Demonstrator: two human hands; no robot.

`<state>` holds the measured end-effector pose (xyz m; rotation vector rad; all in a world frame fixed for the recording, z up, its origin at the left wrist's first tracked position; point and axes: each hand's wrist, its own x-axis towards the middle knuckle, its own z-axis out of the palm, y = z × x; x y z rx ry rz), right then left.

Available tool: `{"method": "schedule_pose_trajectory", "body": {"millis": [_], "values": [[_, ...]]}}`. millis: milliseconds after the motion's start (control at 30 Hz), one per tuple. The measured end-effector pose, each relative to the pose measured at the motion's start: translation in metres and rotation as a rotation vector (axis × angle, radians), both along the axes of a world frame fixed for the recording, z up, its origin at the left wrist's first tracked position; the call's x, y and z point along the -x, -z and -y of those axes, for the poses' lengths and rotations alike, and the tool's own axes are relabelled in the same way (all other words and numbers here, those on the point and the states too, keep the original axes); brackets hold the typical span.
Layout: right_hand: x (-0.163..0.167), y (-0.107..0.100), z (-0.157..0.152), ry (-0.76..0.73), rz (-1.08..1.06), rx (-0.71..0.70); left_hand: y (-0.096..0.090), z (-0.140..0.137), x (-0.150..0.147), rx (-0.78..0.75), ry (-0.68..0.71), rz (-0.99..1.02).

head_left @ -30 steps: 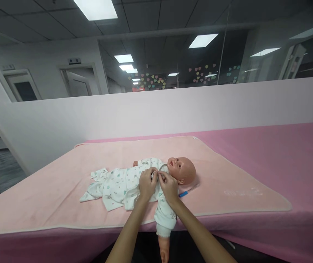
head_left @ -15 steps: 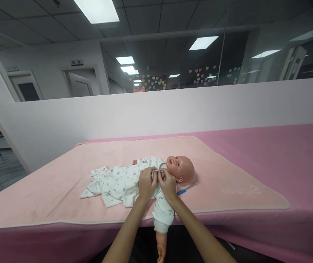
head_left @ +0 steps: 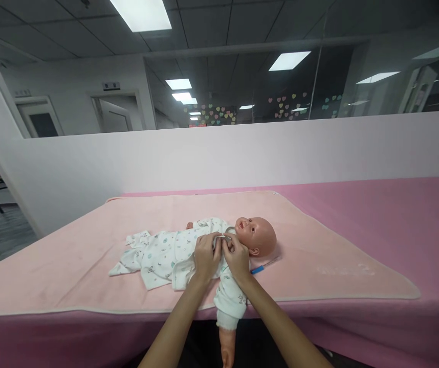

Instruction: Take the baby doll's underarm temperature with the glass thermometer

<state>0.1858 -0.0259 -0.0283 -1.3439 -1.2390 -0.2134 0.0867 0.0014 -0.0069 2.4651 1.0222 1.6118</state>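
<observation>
A bald baby doll (head_left: 256,236) lies on its back with its head to the right, dressed in a white patterned baby top (head_left: 161,248). My left hand (head_left: 206,254) is closed in a pinch on the top's cloth at the upper chest. Beside it, my right hand (head_left: 236,255) pinches the same cloth just below the chin. The fingertips nearly meet, with a thin white strip of fabric between them. What exactly they grip is partly hidden. One doll arm (head_left: 227,342) hangs over the table edge between my forearms.
A slim stick with a blue end (head_left: 258,269) lies by the doll's head. Under the doll is a peach blanket (head_left: 319,245), spread on a pink table cover (head_left: 396,214). A white wall (head_left: 242,158) with glass above stands behind the table.
The view has shifted slightly, so the doll's head sits a little further right. Both hands keep pinching the cloth at the doll's neck, with hardly any movement.
</observation>
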Motion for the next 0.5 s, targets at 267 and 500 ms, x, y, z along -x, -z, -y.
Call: {"method": "schedule_pose_trajectory", "body": {"millis": [267,500], "values": [[-0.0029,0.0027,-0.0015,-0.024,0.023,-0.012,0.0020,-0.0011,-0.0010,0.003,0.007,0.021],[-0.0008,0.0014,-0.0001,-0.029,0.045,-0.023,0.0027,0.0029,-0.0001,-0.007,0.029,0.014]]}}
